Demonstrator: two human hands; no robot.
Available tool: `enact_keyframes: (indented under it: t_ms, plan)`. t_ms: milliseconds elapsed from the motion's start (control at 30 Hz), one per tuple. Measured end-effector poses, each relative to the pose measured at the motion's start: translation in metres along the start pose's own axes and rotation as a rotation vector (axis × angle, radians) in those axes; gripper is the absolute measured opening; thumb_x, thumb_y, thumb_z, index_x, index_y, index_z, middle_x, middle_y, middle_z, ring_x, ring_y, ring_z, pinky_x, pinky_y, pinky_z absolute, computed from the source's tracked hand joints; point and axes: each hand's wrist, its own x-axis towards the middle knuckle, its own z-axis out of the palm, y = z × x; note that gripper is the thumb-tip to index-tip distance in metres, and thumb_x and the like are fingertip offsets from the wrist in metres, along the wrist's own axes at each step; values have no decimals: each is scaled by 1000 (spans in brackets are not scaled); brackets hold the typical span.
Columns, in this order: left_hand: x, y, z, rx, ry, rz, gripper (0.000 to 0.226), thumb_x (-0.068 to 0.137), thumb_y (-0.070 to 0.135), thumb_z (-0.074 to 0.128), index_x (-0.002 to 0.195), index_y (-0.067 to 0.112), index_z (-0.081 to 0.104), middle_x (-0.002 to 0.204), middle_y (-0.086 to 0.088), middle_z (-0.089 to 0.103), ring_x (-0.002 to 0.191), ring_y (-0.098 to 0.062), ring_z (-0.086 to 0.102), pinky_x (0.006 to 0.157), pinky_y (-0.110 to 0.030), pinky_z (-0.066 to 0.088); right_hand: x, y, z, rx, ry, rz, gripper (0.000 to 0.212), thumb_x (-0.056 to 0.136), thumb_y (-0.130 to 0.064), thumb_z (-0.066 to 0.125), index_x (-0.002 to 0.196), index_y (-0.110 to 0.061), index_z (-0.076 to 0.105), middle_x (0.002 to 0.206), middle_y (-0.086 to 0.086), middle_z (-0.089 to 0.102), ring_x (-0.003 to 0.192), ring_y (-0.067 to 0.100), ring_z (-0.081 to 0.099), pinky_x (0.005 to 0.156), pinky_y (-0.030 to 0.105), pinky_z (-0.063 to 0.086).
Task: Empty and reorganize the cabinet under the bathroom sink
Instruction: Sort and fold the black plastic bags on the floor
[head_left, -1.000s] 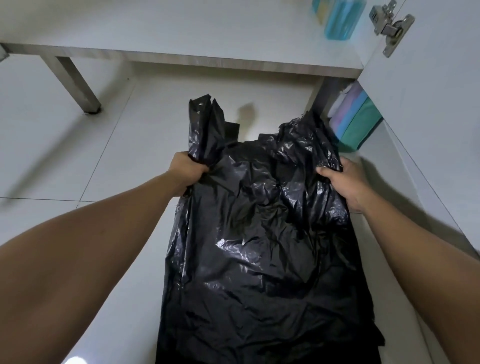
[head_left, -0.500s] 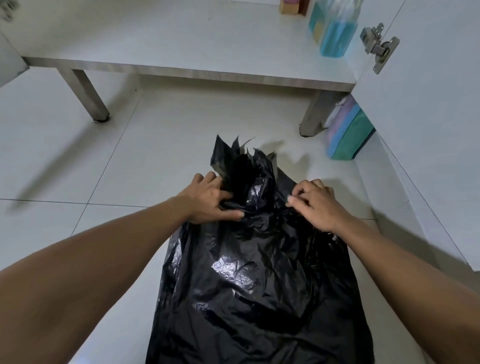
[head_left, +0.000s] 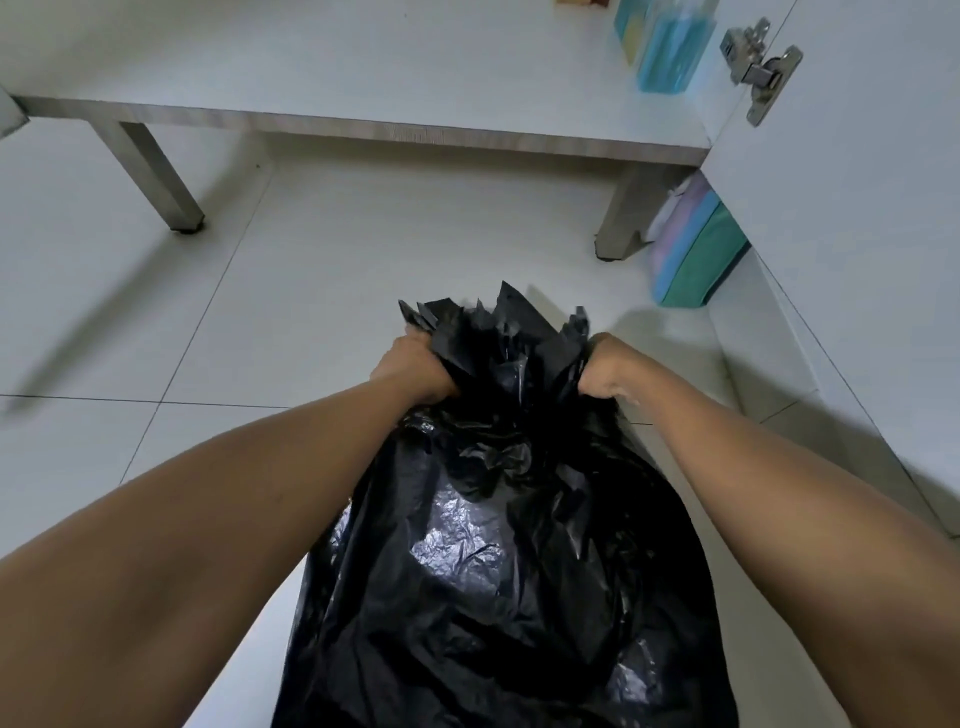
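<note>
Bag (head_left: 498, 561) at frame centre, open floor (head_left: 291, 291) left. Left hand (head_left: 413, 371), right hand (head_left: 605, 369): fingers clenched on bag neck, now bunched tighter than earlier.

In front of both hands the tiled floor (head_left: 322, 291) is bare up to the cabinet base (head_left: 395, 88). Between the left hand (head_left: 413, 371) and the right hand (head_left: 605, 371) the bunched black bag (head_left: 498, 519) fills the gap. Right of the right hand, the open cabinet door (head_left: 857, 218) and folded cloths (head_left: 693, 252) block passage.
</note>
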Motion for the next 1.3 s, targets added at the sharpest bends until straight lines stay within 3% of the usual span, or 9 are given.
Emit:
enact_keyframes:
  t_ms: [167,300,367,433,567,833,967,1133,1300]
  plan:
    - [-4,9,-14,83,145,67,26,88,36,62,104,16,64,111,-10,65,106,-32,62,97,-35,46,-12,-3,-2,96,244,-172,22,91,-44,48,102,-26,55,101,-1,56,105,29,49,91,38,37]
    - [-14,-9,-22,-100,286,317,76,61,21,62,133,-1,51,127,-5,60,100,0,59,82,-3,39,-42,-6,-19,127,542,-465,6,89,-31,51,85,-29,46,88,-7,45,101,20,41,84,36,31]
    - [-18,-15,-27,105,445,631,62,60,18,60,119,1,57,107,5,61,90,2,61,84,-16,44,-45,0,-25,-100,639,-607,14,76,-39,49,83,-27,48,88,-5,43,92,21,44,77,35,23]
    - [-24,-13,-37,323,526,936,23,73,22,51,90,11,62,82,-5,60,77,-27,64,74,-40,38,-43,14,-22,-294,703,-673,19,71,-16,63,78,-23,47,86,-4,38,88,23,43,73,33,17]
    - [-28,-34,-27,740,406,1123,15,77,16,43,78,16,59,72,-4,56,67,-26,55,66,-36,26,-57,31,-1,-546,616,-781,45,51,13,58,71,-22,40,81,-6,35,82,22,41,69,33,19]
    - [-62,-43,-29,633,-114,920,36,79,42,45,103,21,61,102,3,57,100,-18,52,86,-32,42,-83,21,0,-298,-90,-457,33,73,-18,76,100,-27,59,99,-9,54,88,14,55,75,32,49]
    - [-58,-32,-31,209,-48,646,35,96,39,56,125,19,56,117,-3,57,106,-24,60,92,-36,48,-78,4,-15,-109,1,-404,12,90,-20,63,100,-24,57,99,-4,61,88,18,59,78,31,50]
    - [-41,-11,-31,347,-179,382,111,75,45,84,157,14,17,150,-15,41,136,-32,44,109,-39,41,-66,-6,-7,-364,114,-339,92,72,-44,83,147,-27,32,138,5,43,123,29,50,95,44,47]
    - [-35,3,-21,586,-151,325,93,60,53,90,136,17,50,129,-1,60,118,-24,58,90,-39,51,-61,-14,-4,-458,-45,-291,111,58,-58,87,149,-30,30,144,3,46,135,29,40,109,53,23]
